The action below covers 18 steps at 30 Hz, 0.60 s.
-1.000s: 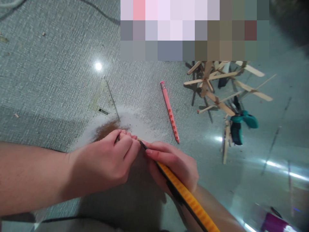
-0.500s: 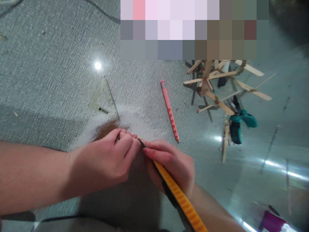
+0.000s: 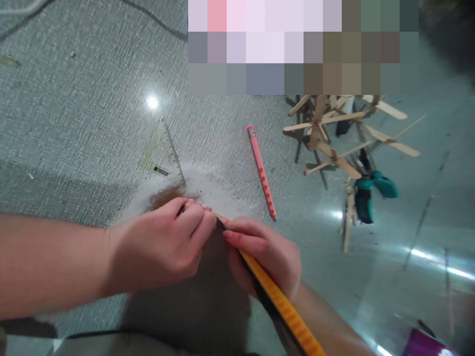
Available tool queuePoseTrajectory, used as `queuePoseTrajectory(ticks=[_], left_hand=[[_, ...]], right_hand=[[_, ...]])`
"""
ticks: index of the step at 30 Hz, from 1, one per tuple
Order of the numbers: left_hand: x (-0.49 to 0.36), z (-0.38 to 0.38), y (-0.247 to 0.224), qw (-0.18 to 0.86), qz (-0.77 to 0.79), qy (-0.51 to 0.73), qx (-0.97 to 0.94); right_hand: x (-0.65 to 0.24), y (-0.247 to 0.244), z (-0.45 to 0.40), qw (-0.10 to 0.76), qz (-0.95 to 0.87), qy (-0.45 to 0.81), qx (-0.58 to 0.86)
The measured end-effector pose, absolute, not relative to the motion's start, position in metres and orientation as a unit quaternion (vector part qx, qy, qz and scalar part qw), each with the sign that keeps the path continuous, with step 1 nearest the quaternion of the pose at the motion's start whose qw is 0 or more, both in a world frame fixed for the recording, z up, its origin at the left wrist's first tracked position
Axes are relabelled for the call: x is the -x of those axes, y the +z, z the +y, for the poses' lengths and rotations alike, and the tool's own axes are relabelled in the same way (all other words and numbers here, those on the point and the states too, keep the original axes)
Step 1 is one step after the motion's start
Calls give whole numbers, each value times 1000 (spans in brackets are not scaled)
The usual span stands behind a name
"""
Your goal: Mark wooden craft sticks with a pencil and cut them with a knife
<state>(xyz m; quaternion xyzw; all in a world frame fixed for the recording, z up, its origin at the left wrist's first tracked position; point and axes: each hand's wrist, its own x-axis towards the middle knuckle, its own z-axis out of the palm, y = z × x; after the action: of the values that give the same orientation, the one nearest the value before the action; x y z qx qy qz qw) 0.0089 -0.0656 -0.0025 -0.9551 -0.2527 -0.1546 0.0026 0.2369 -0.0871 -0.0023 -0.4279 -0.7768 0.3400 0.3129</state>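
My left hand is closed, fingers curled, around a thin wooden stick of which only a pale bit shows. My right hand grips what looks like a utility knife with a long ridged yellow-and-black handle. Its dark narrow front end meets the stick between both hands; the exact contact is hidden by fingers. Beneath the hands, white powder and a brown patch spread over the grey textured surface. Just beyond lies a clear set square.
A pink pencil lies ahead of my right hand. To its right sit joined craft sticks and teal-handled pliers. A purple object is at the bottom right. A cable runs at the top left.
The view has shifted slightly, so everything sits a few pixels over. Both hands keep nearly the same hold, with the knife's front end a touch lower right.
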Motion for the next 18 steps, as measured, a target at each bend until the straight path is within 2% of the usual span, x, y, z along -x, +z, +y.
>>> queuePoseTrajectory(ticks=[5, 12, 18], left_hand=[[-4, -53, -6, -28, -234, -180, 955], [-5, -43, -13, -123, -313, -187, 923], [-2, -38, -13, -137, -304, -189, 924]], right_hand=[[-244, -5, -90, 369, -753, 303, 452], [-246, -6, -94, 405, -683, 362, 488], [-250, -9, -93, 417, -663, 370, 500]])
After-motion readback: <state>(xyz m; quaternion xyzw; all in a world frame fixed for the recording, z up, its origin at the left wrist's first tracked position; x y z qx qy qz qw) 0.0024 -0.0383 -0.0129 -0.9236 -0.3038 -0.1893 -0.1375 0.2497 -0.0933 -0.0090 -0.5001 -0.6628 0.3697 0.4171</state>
